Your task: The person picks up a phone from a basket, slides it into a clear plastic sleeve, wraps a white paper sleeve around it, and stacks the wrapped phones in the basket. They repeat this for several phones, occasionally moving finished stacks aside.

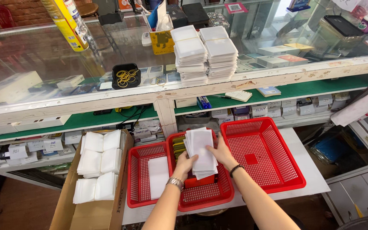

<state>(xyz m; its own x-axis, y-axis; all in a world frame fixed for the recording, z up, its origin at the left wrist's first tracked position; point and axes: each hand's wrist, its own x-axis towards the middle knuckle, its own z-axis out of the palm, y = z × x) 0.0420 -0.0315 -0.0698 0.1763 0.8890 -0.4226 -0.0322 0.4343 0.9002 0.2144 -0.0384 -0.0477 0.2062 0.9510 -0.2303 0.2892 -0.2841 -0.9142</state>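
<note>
Both hands hold one fanned stack of white flat packets above the middle red basket. My left hand, with a metal watch on its wrist, grips the stack's lower left corner. My right hand, with a dark bracelet, holds its right edge. Under the stack, the middle basket holds a red item and a row of upright yellow-dark packets.
A left red basket holds a white packet. The right red basket holds nothing. A cardboard box of white packets stands at left. On the glass counter are two tall packet stacks, a black tray of rubber bands and a yellow can.
</note>
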